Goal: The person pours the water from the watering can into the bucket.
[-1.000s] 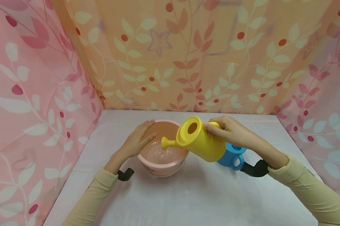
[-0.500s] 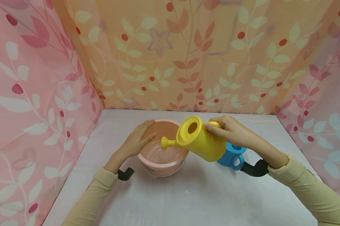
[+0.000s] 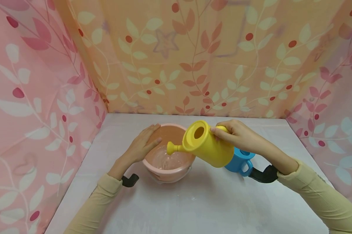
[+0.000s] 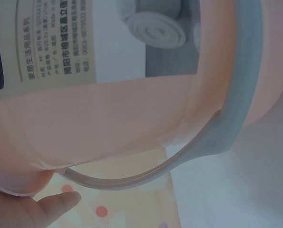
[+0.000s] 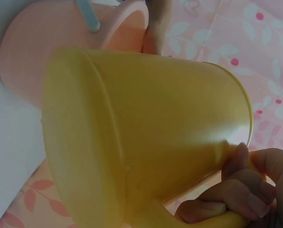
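Little had changed over the last second. We noted the right hand [image 3: 237, 135] in the same spot, fingers curled round the handle of the yellow watering can [image 3: 206, 144], and the can at the same tilt, spout down toward 9 o'clock over the pink bucket [image 3: 167, 152]. The one difference we could find was in the water [image 3: 165, 159]: its surface looked rougher a second ago and smoother now, though we could not make out a stream at the spout in either view. We judged that the pouring was ongoing or near its end (the can's tilt had not eased at all).

The left hand [image 3: 142, 144] lay flat against the bucket's rim at its 9 o'clock side, fingers straight and together, pressing rather than gripping. From the left wrist we saw a fingertip under the bucket's wall [image 4: 131, 114], a grey bail handle [image 4: 227, 128] hanging down the side, and a printed label [image 4: 41, 42] on it.

The bucket stood at the middle of the table, slightly toward 10 o'clock. The can hung in the air just at the bucket's 3 o'clock, spout tip over the rim. A blue cup [image 3: 240, 162] sat behind and below the can, at about 4 o'clock from the bucket, partly hidden.

The table [image 3: 193, 204] was pale, white-grey, with faint marks. Leaf-printed curtains [image 3: 199, 55] closed it in at 9, 12 and 3 o'clock, pink at the sides, orange at the back.
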A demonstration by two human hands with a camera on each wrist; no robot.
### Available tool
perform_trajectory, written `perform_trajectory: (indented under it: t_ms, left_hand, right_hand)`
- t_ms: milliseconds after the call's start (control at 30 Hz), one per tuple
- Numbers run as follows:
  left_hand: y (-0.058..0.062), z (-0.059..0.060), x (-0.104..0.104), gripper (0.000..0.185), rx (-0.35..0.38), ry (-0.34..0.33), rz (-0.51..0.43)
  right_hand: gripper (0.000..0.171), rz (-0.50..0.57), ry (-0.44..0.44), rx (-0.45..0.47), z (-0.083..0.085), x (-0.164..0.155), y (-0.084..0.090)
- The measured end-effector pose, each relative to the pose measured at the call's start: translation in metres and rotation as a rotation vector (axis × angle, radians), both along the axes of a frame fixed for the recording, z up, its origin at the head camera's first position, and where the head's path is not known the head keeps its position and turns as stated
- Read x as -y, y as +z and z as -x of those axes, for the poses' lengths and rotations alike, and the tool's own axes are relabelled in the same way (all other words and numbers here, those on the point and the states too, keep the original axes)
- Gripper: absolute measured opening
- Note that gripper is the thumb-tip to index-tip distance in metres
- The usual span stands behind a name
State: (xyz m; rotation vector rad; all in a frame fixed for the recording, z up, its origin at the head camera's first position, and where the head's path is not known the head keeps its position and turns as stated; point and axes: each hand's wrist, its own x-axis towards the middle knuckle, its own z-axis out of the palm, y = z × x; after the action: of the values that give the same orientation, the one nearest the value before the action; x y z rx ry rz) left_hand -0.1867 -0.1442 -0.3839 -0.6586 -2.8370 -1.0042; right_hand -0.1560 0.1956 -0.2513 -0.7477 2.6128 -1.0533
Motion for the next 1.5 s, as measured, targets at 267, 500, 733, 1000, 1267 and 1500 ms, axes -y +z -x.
perform_trajectory:
  t_ms: [267,500,733,1000,1267,1500]
  left_hand:
    - [-0.0005,0.0001,0.0000,0.063,0.007,0.007,0.002]
    - [-0.0015,0.0013,0.0002,0.064,-0.002,-0.001,0.008]
    - [-0.0015,0.0015,0.0003,0.063,-0.001,0.000,0.007]
    - [-0.0017,0.0015,0.0003,0.062,0.003,0.002,0.003]
    - [-0.0020,0.0015,0.0002,0.063,0.005,0.006,0.006]
    - [-0.0019,0.0016,0.0002,0.063,0.000,0.003,0.005]
  right_hand:
    - [0.030,-0.001,0.003,0.000,0.0005,-0.0004,-0.0007]
    - [0.030,-0.004,0.005,-0.010,0.0007,-0.0010,-0.0012]
    - [0.030,-0.009,0.001,-0.010,0.0007,-0.0005,-0.0006]
    - [0.031,-0.011,-0.002,-0.005,0.0004,-0.0003,-0.0004]
    - [0.030,-0.013,-0.003,-0.006,0.0000,-0.0004,0.0000]
    - [0.030,-0.004,0.012,-0.018,-0.0015,0.0009,0.0021]
